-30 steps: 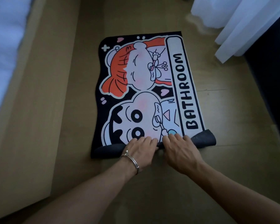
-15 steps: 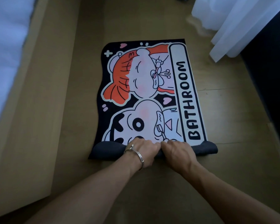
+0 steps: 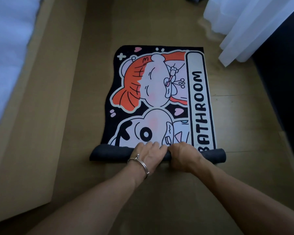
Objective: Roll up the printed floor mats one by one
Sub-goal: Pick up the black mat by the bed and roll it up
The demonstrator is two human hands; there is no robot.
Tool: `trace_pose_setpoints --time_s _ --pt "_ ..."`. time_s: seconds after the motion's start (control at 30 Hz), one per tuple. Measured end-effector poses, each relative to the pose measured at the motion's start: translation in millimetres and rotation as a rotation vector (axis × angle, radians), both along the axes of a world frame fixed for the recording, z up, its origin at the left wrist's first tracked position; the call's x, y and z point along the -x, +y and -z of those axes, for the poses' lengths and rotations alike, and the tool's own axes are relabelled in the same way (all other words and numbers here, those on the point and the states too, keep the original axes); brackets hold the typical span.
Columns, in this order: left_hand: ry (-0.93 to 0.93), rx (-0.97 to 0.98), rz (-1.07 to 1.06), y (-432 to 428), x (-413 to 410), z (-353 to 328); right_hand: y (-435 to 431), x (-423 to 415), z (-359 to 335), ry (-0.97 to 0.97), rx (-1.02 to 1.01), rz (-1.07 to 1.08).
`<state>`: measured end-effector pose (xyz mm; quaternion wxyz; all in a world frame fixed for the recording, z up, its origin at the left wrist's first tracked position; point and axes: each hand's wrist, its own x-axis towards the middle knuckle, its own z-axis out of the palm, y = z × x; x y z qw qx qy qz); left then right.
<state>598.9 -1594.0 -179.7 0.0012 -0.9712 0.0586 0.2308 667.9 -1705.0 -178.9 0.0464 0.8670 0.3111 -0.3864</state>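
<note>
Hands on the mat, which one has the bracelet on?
The left hand: a silver bracelet circles its wrist. The right hand, beside it on the rolled end of the mat, has a bare wrist.

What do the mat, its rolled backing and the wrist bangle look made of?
Mat: likely short-pile fabric, matte print, fuzzy edge.
Rolled backing: dark grey, matte, felt-like or rubbery; unclear.
Bangle: probably metal, silvery with glints.
</note>
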Motion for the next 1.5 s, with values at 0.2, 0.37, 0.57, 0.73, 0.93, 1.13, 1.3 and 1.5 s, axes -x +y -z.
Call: trace_pose_setpoints --time_s 0.2,0.37,0.57,0.73,0.93,1.13,1.3,1.5 --pt "0.128 0.013 -0.049 -3 0 -8 -16 26 -5 -0.157 -0.143 -0.095" --pt "0.036 -0.013 -0.005 -6 8 -7 -11 19 -6 -0.026 -0.091 0.044" --pt "0.256 0.043 0.059 -4 -5 -12 -25 37 3 -0.153 -0.192 -0.030" --pt "0.064 0.031 0.028 0 5 -6 -18 23 0 -0.041 -0.144 0.060" --pt "0.367 0.118 0.013 2 -11 -13 -31 39 6 -0.181 -0.231 -0.021" --pt "0.086 0.089 0.064 10 -2 -8 -24 16 1 -0.025 -0.162 0.068" --pt "0.318 0.097 0.004 6 -8 -14 -35 34 5 -0.260 -0.264 -0.069" --pt "0.140 0.073 0.070 9 4 -3 -24 15 4 -0.023 -0.029 -0.018"
